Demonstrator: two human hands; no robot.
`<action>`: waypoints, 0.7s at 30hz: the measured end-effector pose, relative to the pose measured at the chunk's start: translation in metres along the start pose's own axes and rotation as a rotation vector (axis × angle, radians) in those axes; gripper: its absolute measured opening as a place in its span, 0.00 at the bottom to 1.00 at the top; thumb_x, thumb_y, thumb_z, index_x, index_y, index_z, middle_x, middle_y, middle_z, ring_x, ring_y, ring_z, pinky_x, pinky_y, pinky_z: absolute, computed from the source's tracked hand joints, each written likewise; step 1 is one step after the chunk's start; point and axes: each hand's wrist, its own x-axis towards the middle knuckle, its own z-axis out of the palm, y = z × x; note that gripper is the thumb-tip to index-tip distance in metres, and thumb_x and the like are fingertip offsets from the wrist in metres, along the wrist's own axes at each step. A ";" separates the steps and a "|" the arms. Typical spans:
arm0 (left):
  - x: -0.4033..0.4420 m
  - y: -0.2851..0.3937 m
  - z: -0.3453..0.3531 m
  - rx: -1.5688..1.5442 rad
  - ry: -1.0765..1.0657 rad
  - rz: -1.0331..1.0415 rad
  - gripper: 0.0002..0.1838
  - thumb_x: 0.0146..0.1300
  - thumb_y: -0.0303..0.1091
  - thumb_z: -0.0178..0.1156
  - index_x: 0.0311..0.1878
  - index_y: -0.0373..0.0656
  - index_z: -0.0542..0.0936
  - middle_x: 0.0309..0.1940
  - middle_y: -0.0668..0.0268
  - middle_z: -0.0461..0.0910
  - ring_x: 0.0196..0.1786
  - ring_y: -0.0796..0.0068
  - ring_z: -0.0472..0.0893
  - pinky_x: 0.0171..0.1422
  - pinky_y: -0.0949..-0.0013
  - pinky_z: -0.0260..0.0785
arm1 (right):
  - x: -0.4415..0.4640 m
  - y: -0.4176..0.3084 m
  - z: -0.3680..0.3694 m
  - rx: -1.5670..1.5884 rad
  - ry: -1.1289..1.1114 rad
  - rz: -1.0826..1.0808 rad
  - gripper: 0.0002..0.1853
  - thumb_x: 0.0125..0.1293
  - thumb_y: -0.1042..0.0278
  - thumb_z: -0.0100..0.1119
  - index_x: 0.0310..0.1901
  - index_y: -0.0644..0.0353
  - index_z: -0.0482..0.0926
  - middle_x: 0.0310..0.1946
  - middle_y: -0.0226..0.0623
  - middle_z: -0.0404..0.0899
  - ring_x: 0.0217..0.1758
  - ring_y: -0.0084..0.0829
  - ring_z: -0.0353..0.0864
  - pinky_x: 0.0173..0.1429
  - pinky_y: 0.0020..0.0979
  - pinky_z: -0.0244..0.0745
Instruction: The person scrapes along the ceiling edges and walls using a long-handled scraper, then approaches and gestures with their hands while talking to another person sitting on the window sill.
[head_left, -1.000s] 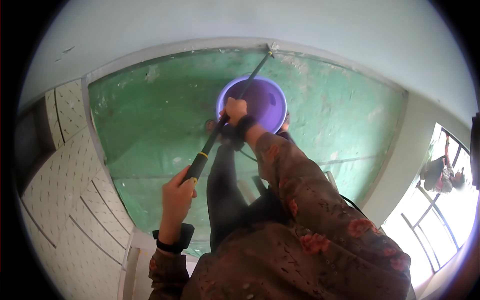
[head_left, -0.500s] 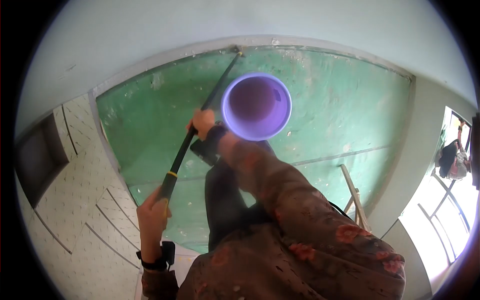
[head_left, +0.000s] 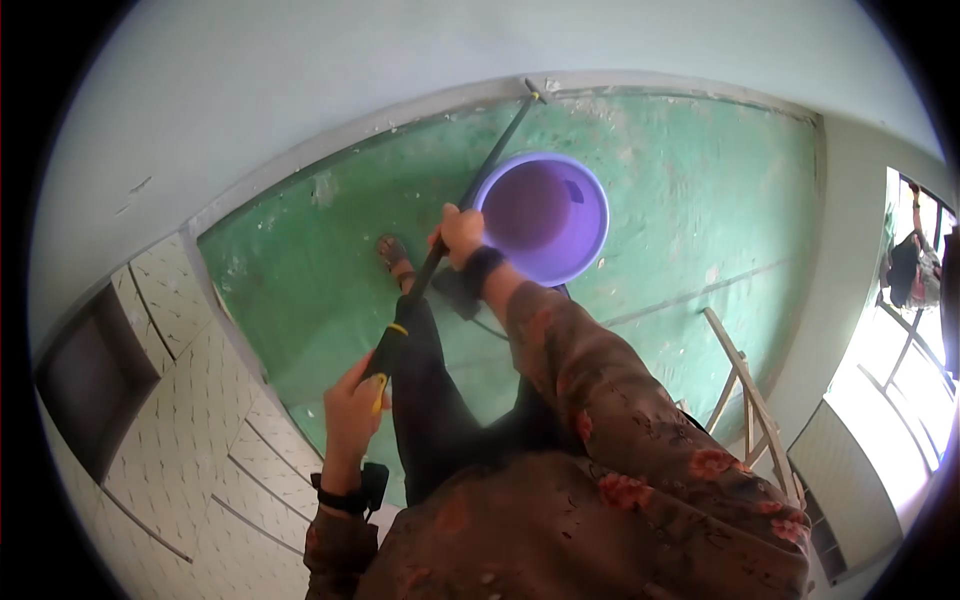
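A long black pole (head_left: 485, 175) with yellow bands runs diagonally away from me. Its small, dark head (head_left: 535, 93) meets the foot of the wall, too small to identify. My left hand (head_left: 352, 412) is closed around the thick near end, beside a yellow part of the grip. Farther up the shaft, my right hand (head_left: 462, 236) is wrapped around the pole. A purple bucket (head_left: 592, 240) stands just right of that hand, its open top facing me and its inside visible. The pole passes close by the bucket's left rim; whether they touch I cannot tell.
Under me is a stained green floor (head_left: 690, 190), bordered by a pale wall (head_left: 330, 90). A sandalled foot (head_left: 394, 254) and a dark object (head_left: 457, 295) with a cable are near the pole. A wooden frame (head_left: 745, 385) stands right; clothing (head_left: 915, 270) hangs at the window.
The pole's head has moved right along the foot of the wall, and both hands have shifted right with it. The sandalled foot now shows. My view has turned slightly.
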 end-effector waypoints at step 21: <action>0.158 -0.078 -0.118 0.228 -0.034 0.086 0.20 0.57 0.27 0.47 0.53 0.38 0.76 0.21 0.68 0.74 0.16 0.86 0.67 0.19 0.81 0.61 | 0.083 0.073 0.106 0.105 0.193 -0.018 0.17 0.64 0.62 0.50 0.31 0.73 0.66 0.16 0.45 0.73 0.14 0.36 0.77 0.19 0.37 0.72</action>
